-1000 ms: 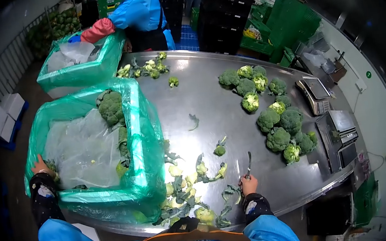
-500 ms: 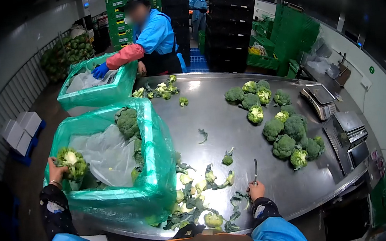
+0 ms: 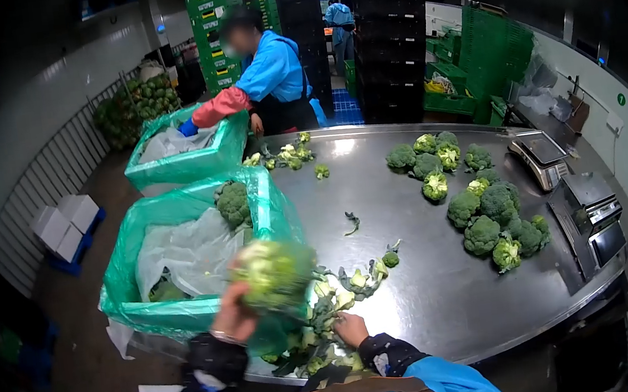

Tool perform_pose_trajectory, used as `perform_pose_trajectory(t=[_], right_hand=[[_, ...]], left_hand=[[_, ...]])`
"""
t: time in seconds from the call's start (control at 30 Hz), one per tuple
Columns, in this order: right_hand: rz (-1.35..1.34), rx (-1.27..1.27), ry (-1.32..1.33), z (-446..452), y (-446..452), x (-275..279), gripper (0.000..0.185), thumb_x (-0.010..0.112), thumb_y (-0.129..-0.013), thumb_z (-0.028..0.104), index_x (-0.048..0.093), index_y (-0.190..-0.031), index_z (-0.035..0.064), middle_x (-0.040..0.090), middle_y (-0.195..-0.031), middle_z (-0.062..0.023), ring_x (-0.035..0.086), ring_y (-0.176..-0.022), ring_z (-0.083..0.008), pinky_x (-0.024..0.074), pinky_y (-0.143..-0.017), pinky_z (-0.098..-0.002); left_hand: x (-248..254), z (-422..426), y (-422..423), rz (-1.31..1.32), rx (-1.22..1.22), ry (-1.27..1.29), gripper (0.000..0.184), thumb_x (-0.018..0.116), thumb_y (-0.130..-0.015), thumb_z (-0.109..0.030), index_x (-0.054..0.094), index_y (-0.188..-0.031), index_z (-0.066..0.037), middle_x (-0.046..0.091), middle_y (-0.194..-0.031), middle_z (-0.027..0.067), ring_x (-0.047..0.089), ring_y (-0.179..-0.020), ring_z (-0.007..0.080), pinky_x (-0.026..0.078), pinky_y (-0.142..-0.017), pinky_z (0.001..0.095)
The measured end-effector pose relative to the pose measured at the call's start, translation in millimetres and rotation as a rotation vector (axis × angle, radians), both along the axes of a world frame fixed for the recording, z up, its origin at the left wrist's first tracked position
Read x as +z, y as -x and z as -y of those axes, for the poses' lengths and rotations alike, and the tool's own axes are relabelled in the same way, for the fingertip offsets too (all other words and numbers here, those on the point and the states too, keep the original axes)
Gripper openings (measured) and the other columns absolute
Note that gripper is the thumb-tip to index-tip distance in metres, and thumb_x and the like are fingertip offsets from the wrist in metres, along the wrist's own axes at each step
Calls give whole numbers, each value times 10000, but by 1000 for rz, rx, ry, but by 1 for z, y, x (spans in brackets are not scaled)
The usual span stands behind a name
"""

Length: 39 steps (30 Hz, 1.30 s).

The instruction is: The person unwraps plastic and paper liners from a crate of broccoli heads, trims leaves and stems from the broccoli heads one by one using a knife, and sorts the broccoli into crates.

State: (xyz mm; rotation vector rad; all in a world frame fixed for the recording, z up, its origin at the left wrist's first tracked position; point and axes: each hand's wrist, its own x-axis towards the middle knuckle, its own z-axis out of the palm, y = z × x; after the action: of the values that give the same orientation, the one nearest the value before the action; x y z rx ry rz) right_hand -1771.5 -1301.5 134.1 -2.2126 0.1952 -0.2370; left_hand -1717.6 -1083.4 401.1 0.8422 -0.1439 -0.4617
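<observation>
My left hand (image 3: 234,314) is closed round a broccoli head (image 3: 274,270), blurred by motion, with its pale cut underside showing. It is held above the near right corner of a crate lined with green plastic (image 3: 118,294). Low over the trimmings (image 3: 327,312) is my right hand (image 3: 352,328), its fingers closed. The small knife seen in it half a second earlier is mostly hidden now. Inside the lined crate, a white plastic sheet (image 3: 179,248) covers most of the contents, and a broccoli head (image 3: 233,203) shows at its far right corner.
Several broccoli heads (image 3: 499,203) are grouped on the right of the steel table (image 3: 385,265), beside a scale (image 3: 540,156). Across from me, a co-worker (image 3: 271,68) reaches into another lined crate (image 3: 142,172). Stacked black crates (image 3: 390,46) stand behind.
My left hand has brought the broccoli from the crate's left side to its near right corner. My right hand has moved left to the trimmings. The whole view has shifted slightly.
</observation>
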Motion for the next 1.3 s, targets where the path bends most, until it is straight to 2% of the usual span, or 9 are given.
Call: perform_pose_trajectory(t=[0.1, 0.2, 0.33, 0.4, 0.5, 0.7, 0.83, 0.87, 1.3], right_hand=[[-136, 27, -264, 34, 16, 17, 246, 599, -768, 112, 649, -989, 15, 683, -772, -98, 635, -616, -121, 506, -621, -258], [-107, -213, -732, 85, 50, 34, 236, 577, -770, 64, 637, -993, 16, 664, -716, -94, 616, -556, -136, 466, -491, -252], [-13, -503, -640, 166, 101, -25, 199, 580, -764, 54, 569, -962, 35, 587, -637, -58, 464, -404, -98, 359, -344, -248], [-56, -626, -652, 188, 135, -5, 206, 599, -741, 69, 616, -939, 14, 639, -720, -89, 595, -585, -145, 463, -494, -268], [-55, -693, -736, 200, 169, 15, 150, 577, -799, 100, 586, -926, 20, 610, -687, -67, 523, -477, -110, 400, -397, -238], [78, -847, -867, 224, 174, 26, 149, 511, -891, 134, 507, -1008, 42, 582, -726, -62, 435, -378, -92, 335, -319, -227], [28, -611, -355, 232, 173, 23, 288, 537, -890, 145, 523, -1137, -4, 595, -805, -45, 534, -669, -123, 441, -598, -268], [-14, -571, -220, 224, 173, 33, 237, 566, -854, 139, 559, -1062, 25, 626, -847, -174, 615, -784, -312, 480, -699, -361], [-210, -36, 87, 199, 160, 76, 186, 541, -778, 48, 472, -950, 64, 584, -766, -145, 570, -673, -358, 446, -570, -425]], left_hand=[[-18, 64, 17, -38, -146, -31, 621, 569, -788, -132, 307, -1349, -176, 478, -1248, 96, 506, -1112, 250, 480, -858, 440], [-56, 112, 24, -89, -178, -84, 656, 600, -752, -44, 269, -1306, -162, 480, -1193, 130, 536, -1036, 270, 535, -717, 425], [-94, 172, 34, -56, -192, -412, 673, 671, -724, -34, 264, -1248, -145, 503, -1105, 127, 534, -993, 245, 507, -769, 367], [-103, 200, 43, -16, -205, -452, 691, 700, -696, -67, 285, -1245, -125, 509, -1085, 129, 533, -976, 240, 487, -782, 358], [-162, 227, 38, 309, -35, -747, 753, 755, -605, -153, 342, -1230, -74, 513, -1036, 156, 524, -944, 243, 439, -842, 325], [-191, 251, 35, 598, -40, -1311, 956, 798, -550, -280, 278, -1334, -113, 305, -1250, 261, 410, -1122, 409, 397, -949, 434], [-177, 257, 56, 641, -176, -1464, 1155, 851, -486, -347, 179, -1390, -91, 224, -1313, 288, 384, -1179, 428, 438, -945, 432], [-174, 257, 52, 602, -226, -1443, 1169, 861, -477, -374, 182, -1377, -63, 304, -1250, 284, 415, -1136, 408, 435, -933, 430], [-165, 275, 66, 749, -281, -1433, 1059, 852, -477, -277, 228, -1280, 17, 413, -1102, 254, 457, -1029, 380, 413, -906, 396]])
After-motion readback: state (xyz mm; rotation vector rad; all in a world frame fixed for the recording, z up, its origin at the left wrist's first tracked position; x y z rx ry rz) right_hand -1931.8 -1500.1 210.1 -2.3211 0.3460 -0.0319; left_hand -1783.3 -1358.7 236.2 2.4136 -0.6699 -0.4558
